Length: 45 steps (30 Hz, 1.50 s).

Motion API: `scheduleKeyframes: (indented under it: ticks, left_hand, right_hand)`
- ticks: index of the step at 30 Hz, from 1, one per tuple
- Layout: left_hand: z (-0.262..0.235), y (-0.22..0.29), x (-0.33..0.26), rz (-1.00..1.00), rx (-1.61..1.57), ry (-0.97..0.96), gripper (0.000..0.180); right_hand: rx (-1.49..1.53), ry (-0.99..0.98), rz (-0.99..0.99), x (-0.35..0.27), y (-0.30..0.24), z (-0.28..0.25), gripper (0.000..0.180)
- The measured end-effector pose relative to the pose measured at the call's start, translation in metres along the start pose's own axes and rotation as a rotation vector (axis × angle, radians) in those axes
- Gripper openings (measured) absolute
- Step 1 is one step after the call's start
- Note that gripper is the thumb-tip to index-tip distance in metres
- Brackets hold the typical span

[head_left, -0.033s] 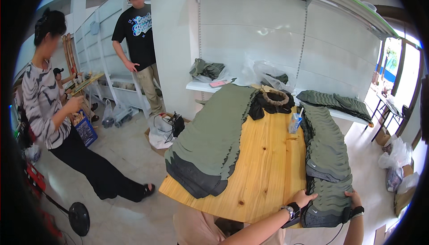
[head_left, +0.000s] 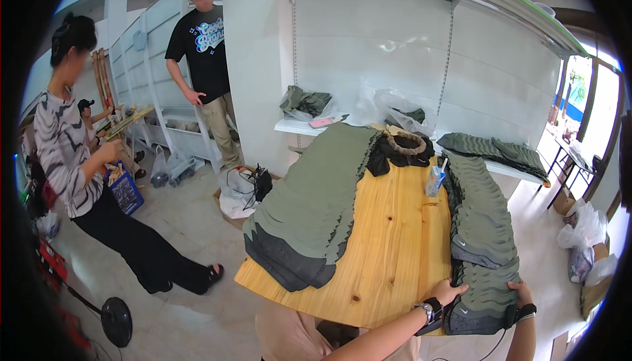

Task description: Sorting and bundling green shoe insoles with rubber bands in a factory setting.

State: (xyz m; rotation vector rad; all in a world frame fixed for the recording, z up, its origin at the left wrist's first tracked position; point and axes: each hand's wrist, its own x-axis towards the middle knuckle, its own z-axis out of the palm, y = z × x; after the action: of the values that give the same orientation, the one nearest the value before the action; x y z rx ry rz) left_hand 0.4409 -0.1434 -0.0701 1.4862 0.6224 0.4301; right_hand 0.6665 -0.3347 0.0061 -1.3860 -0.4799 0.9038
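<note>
At the table's near right corner lies a row of overlapping green fabric pieces with dark grey ends. My left hand grips its left edge, the fingers bent against the cloth. On the opposite edge, my right hand holds the same row, some fingers hidden beneath it. Just beyond is a second overlapping row of fabric pieces, also green with a grey near end. A broad fanned stack of larger green fabric pieces covers the table's left side, its near end dark grey.
Bare wood of the table shows between the stacks. A drink carton with a straw stands beside the right rows. More folded green fabric lies on the white shelf behind. A person in patterned sleeves and another in black stand left.
The person in patterned sleeves at the left has shifted slightly, one foot moving a little left. My hands and the fabric look unchanged.
</note>
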Motion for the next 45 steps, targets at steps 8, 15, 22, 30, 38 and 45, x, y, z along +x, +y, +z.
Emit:
scheduleKeyframes:
  ticks: [8, 15, 22, 30, 38, 45]
  left_hand:
    - [-0.008, 0.012, -0.007, -0.026, 0.05, -0.044, 0.07]
    - [-0.007, 0.015, -0.009, -0.023, -0.002, -0.035, 0.063]
    - [-0.012, 0.026, -0.017, -0.005, -0.002, -0.03, 0.057]
    - [-0.009, 0.016, -0.011, -0.003, 0.005, -0.037, 0.06]
    - [0.0, 0.001, -0.001, 0.026, 0.073, 0.051, 0.061]
    - [-0.009, 0.021, -0.015, 0.025, 0.025, -0.007, 0.061]
  right_hand:
    - [0.006, 0.009, 0.016, 0.0, 0.003, -0.002, 0.048]
    - [0.005, 0.037, 0.017, -0.005, -0.003, 0.01, 0.049]
    - [-0.006, 0.013, 0.013, -0.004, -0.002, 0.007, 0.046]
    - [-0.035, 0.028, 0.003, 0.001, 0.005, -0.003, 0.045]
    - [-0.057, 0.025, 0.005, 0.003, 0.005, -0.008, 0.047]
    - [-0.056, 0.003, -0.002, 0.002, 0.005, -0.007, 0.048]
